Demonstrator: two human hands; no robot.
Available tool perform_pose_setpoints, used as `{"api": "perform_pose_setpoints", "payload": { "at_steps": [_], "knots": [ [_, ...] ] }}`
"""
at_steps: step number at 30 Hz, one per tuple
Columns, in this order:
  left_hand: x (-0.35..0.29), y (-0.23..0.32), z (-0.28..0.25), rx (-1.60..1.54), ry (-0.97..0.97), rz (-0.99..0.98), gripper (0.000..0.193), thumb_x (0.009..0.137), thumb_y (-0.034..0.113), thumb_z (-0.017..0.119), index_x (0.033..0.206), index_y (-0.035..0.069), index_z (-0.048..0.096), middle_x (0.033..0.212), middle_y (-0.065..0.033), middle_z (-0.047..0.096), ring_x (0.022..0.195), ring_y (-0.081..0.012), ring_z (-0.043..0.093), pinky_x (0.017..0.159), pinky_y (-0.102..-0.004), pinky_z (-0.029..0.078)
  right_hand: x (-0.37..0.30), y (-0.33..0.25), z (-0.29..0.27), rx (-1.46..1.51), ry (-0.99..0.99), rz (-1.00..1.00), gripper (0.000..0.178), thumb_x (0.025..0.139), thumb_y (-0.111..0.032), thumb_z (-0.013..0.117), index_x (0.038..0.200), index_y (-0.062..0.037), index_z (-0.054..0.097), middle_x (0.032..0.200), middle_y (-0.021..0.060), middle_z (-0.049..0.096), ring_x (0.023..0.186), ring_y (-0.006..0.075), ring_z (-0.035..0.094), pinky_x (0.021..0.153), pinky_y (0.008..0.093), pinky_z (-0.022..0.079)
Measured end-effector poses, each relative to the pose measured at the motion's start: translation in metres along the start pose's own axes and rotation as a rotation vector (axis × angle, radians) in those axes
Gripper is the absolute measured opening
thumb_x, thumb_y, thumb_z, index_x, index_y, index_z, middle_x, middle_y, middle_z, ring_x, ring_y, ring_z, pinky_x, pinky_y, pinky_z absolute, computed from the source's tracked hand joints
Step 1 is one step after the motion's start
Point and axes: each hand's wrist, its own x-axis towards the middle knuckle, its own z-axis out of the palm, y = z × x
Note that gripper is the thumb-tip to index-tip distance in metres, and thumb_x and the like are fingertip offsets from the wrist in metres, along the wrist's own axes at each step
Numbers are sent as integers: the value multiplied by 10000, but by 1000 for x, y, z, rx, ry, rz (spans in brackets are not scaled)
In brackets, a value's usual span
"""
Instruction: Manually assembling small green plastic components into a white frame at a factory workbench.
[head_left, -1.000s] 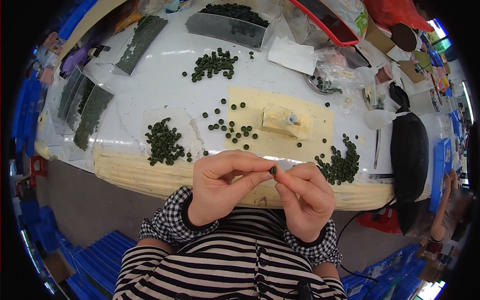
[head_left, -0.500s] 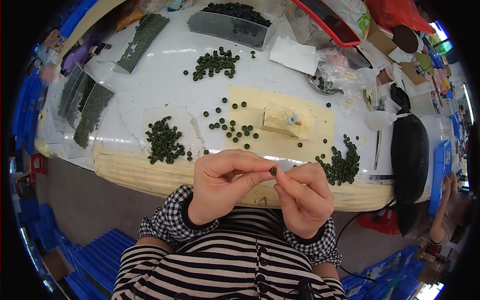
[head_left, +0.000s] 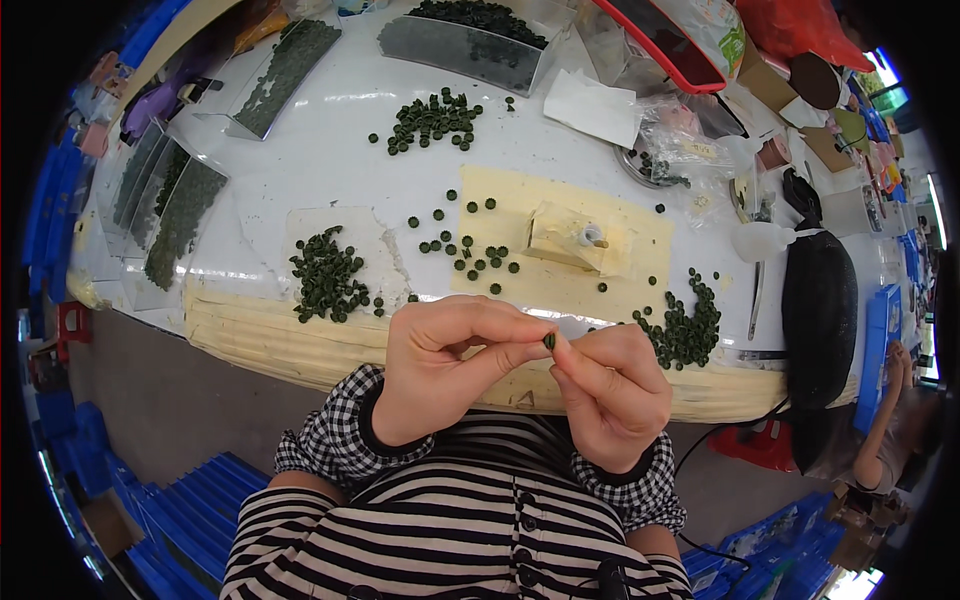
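Observation:
Between the fingertips of both hands, just over the table's near edge, is a small dark green round piece (head_left: 549, 341), seen edge-on. My left hand (head_left: 452, 362) pinches it from the left with thumb and forefinger. From the right, the thumb and forefinger of my right hand (head_left: 612, 390) close on the same piece. Beyond my hands, several loose ridged green round pieces (head_left: 480, 264) lie scattered. A pile of green pieces (head_left: 328, 275) is left of my left hand, and another pile (head_left: 688, 322) lies right of my right hand.
A cream taped block (head_left: 566, 240) with a small white nozzle-like tip stands on a yellow sheet (head_left: 640, 225). Farther back lie another green pile (head_left: 435, 122), clear bins (head_left: 460, 52) of pieces and a white tissue (head_left: 592, 108). A black bag-like bundle (head_left: 820, 320) sits at the right.
Both hands keep the pinched green piece in almost the same place. The whole view has shifted very slightly; nothing else visibly differs.

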Motion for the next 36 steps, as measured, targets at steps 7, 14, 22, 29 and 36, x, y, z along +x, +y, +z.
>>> {"api": "perform_pose_setpoints", "payload": {
  "at_steps": [7,14,22,29,36],
  "knots": [
    [-1,-1,-1,11,5,-21,152,840,-89,684,982,-43,709,972,-163,713,875,-177,688,775,-261,551,0,1,-1,-10,-18,-12,393,696,67,767,1075,-28,731,846,43,636,695,192,574,599,291,462],
    [-1,-3,0,-11,22,-26,167,833,-69,700,997,-42,715,951,-141,716,865,-147,684,762,-235,543,0,2,-1,-15,-24,-17,395,690,68,771,1072,-24,731,845,43,635,695,191,578,597,290,463],
    [-1,-3,0,30,22,-11,164,829,-55,711,993,-37,720,936,-138,719,850,-143,686,754,-232,541,2,5,-2,-1,-39,-38,400,686,67,772,1073,-23,731,851,45,637,697,191,580,591,287,465],
    [0,-3,-1,45,24,-2,177,829,-52,713,1004,-33,720,933,-135,720,846,-140,687,756,-232,541,1,7,-3,-9,-42,-35,402,684,68,771,1071,-33,733,869,45,644,713,195,586,599,286,472],
    [-1,2,-2,73,-11,-22,170,837,-96,683,998,-48,706,984,-169,708,906,-190,689,802,-267,555,0,7,-3,5,-44,-31,410,682,67,772,1077,-38,732,882,49,647,717,198,589,611,290,476]
  ]
}}
